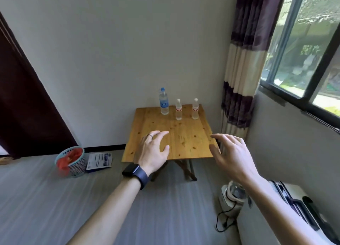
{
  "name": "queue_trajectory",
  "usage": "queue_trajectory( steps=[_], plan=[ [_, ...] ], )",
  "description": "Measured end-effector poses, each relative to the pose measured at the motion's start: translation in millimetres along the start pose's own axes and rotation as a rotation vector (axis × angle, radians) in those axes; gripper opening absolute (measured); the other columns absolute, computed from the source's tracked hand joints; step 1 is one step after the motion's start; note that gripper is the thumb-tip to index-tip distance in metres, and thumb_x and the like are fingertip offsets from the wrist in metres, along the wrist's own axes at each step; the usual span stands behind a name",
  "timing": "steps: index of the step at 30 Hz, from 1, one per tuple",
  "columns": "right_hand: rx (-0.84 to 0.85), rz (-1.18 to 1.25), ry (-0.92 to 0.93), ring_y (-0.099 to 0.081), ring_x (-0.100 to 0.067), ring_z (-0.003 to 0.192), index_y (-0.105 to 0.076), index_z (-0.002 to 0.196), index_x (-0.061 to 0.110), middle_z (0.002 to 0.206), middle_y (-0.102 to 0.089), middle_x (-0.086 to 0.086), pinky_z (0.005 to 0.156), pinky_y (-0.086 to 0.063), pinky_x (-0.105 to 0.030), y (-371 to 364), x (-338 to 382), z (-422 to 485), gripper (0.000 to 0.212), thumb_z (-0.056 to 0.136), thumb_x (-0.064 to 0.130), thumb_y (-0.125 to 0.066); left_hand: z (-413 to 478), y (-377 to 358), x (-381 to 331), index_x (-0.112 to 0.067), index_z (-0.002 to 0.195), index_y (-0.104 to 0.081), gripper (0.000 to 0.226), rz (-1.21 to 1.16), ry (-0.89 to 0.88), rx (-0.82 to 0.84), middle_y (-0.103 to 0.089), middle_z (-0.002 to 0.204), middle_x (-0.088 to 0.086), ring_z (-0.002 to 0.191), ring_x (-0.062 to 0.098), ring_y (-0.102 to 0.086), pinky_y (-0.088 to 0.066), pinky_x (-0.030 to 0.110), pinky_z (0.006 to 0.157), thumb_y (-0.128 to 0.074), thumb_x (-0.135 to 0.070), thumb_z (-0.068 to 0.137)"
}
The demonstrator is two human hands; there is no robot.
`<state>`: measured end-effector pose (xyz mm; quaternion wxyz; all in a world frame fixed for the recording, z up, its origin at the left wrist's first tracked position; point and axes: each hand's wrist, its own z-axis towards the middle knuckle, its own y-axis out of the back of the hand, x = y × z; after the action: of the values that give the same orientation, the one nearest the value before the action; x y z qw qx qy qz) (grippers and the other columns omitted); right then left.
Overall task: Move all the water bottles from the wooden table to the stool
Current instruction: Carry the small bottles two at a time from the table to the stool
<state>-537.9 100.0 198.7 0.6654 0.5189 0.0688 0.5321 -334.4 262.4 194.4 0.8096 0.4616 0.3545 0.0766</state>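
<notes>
Water bottles (178, 110) numbered three in the head view, all upright in a row along the far edge of the wooden table (185, 145), near the wall. One taller bottle (164, 102) with a blue cap and a blue label stood at the left. Beside it, apart from each other, were the middle small bottle (178, 114) and the right small bottle (195, 109), each with a white cap and a red-and-white label. The print on all three labels was too small to read.

Two hands reached over the table's near edge. The left hand (153, 151), with one ring (150, 135) and one dark wristwatch (136, 173), had its fingers spread and held nothing. The right hand (233, 156), by the near right corner, was likewise loosely spread and empty. Bare tabletop lay between hands and bottles.

On the floor at the left sat one mesh basket (70, 162) with red contents and one printed booklet (100, 162), its text blurred. At the right were a striped curtain (241, 70), a window (303, 51), and one white appliance (231, 195) with a black cord.
</notes>
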Motion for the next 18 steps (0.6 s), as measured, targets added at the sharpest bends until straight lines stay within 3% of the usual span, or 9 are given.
queue_trajectory(
  steps=[7, 14, 18],
  plan=[
    [0.096, 0.05, -0.026, -0.043, -0.018, 0.128, -0.061, 0.127, 0.034, 0.129, -0.062, 0.011, 0.101, -0.033, -0.023, -92, -53, 123, 0.035, 0.094, 0.041, -0.061, 116, -68, 68, -0.026, 0.139, -0.053, 0.046, -0.059, 0.122, 0.077, -0.044, 0.143, 0.002, 0.134, 0.021, -0.041, -0.028, 0.022, 0.105, -0.061, -0.025, 0.094],
    [0.154, 0.055, -0.138, -0.043, -0.019, 0.13, -0.06, 0.128, 0.035, 0.129, -0.062, 0.012, 0.099, -0.032, -0.023, -190, -92, 232, 0.036, 0.094, 0.045, -0.059, 248, -126, 135, -0.026, 0.14, -0.051, 0.045, -0.089, 0.144, 0.165, -0.043, 0.143, 0.001, 0.133, 0.021, -0.041, -0.031, 0.025, 0.106, -0.06, -0.025, 0.095],
    [0.181, 0.033, -0.178, -0.044, -0.019, 0.129, -0.06, 0.128, 0.036, 0.128, -0.062, 0.013, 0.098, -0.03, -0.022, -233, -109, 292, 0.036, 0.094, 0.044, -0.059, 325, -155, 168, -0.032, 0.137, -0.051, 0.044, -0.072, 0.145, 0.176, -0.047, 0.14, -0.003, 0.127, 0.02, -0.048, -0.043, 0.032, 0.102, -0.06, -0.031, 0.094]
  ],
)
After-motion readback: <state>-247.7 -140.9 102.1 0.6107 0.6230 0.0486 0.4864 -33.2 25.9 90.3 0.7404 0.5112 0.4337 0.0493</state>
